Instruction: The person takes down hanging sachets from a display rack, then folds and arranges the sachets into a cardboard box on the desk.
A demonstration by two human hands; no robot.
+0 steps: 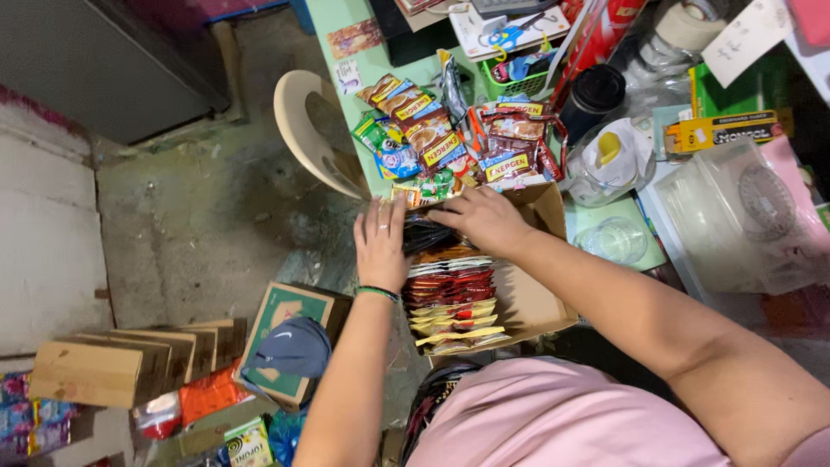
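Note:
An open cardboard box (529,298) rests in front of me, packed with a row of upright sachets (450,298) in red, yellow and dark colours. My left hand (381,244) lies flat against the left side of the row, a ring on one finger and a green band at the wrist. My right hand (482,216) reaches over the far end of the box, fingers curled on the dark sachets (424,233) there. A heap of loose sachets (462,143) lies on the green table just beyond the box.
A beige plastic chair (313,130) stands left of the table. A second cardboard box (281,316) with a blue cap (294,346) sits on the floor beside wooden blocks (130,359). Clear plastic containers (735,207), a black-lidded jar (592,91) and a green basket (519,82) crowd the table.

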